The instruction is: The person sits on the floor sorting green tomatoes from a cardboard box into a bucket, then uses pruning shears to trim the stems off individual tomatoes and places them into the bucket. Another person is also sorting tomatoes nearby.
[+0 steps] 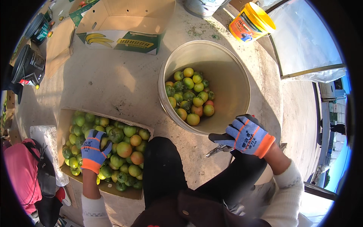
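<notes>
My left hand [95, 149], in a blue and orange work glove, reaches in among the green and reddening tomatoes [124, 149] that fill a cardboard box [61, 136]. Its fingertips are partly hidden, so I cannot tell whether it grasps one. My right hand [245, 136], gloved alike, is closed around small pruning snips [219, 149], whose blades point left. It is just beside the near right rim of a large pale bucket [232, 85]. Green, yellow and a few reddish tomatoes [188, 98] lie at the bottom of that bucket.
A banana carton [122, 39] stands beyond the box. At the upper right are a yellow bucket [249, 24] and a grey bucket [202, 7]. Dark buckets [29, 63] and flattened cardboard [59, 46] are at the left. A person in pink [21, 173] is at the lower left.
</notes>
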Action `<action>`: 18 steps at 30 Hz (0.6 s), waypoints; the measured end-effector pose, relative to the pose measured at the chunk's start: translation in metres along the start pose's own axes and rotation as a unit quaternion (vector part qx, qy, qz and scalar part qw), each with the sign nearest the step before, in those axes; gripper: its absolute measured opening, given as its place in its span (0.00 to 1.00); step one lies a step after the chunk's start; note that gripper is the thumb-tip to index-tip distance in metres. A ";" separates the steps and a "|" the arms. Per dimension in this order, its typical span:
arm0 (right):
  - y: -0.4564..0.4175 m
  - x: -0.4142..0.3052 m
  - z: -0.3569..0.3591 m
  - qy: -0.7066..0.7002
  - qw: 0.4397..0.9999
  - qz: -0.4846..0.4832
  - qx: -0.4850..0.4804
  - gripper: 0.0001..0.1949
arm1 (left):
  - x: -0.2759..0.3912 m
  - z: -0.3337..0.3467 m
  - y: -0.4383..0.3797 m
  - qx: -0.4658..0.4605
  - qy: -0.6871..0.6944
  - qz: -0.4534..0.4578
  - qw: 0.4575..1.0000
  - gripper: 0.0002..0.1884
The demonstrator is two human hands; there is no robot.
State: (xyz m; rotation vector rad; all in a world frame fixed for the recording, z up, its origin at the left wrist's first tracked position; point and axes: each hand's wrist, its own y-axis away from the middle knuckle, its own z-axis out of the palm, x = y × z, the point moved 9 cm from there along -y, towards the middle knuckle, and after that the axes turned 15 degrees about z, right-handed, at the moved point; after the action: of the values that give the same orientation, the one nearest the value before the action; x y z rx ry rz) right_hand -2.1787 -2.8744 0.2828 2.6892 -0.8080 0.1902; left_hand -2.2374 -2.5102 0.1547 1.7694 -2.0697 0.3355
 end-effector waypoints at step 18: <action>0.062 0.119 -0.008 -0.199 0.833 0.486 0.172 0.40 | 0.208 0.205 -0.363 -0.185 -0.179 0.017 0.966 0.29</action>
State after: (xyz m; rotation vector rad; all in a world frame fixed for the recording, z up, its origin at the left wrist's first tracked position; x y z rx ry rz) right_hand -2.1151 -2.9813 0.3333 2.3399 -2.4284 -0.0157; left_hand -1.9353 -2.8451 0.0373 1.6538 -2.2190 -0.3712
